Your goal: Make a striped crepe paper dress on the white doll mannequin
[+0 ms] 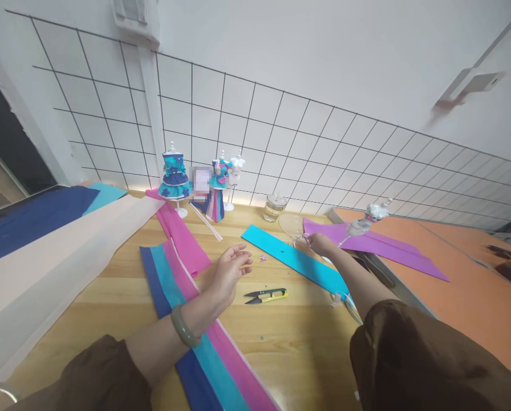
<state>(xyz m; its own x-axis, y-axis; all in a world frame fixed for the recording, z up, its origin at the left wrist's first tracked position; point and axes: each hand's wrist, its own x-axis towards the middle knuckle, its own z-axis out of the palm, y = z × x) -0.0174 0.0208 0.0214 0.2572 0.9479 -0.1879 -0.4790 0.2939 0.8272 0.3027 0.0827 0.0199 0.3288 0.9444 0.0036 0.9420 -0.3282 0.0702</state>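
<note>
My left hand [230,273] hovers above the wooden table with loosely bent, parted fingers and nothing in them. Below its wrist runs a long fabric strip [221,337] striped in navy, turquoise and pink. My right hand [320,244] reaches over a turquoise strip [276,249], its fingers closed at a small, thin, looped thing [300,238] that is too blurred to name. Beside those fingers lies a clear round dish [290,224]. A pair of thread snips [266,295] with green and yellow handles rests between my hands, near a tiny pink flower-like piece [263,258].
Small dress forms in fabric outfits [174,177] stand by the wall grid, one bare white form [369,218] to the right. A glass of liquid [275,207] is at the back. Purple fabric [379,245] crosses the table's right edge; pale fabric [67,257] covers the left.
</note>
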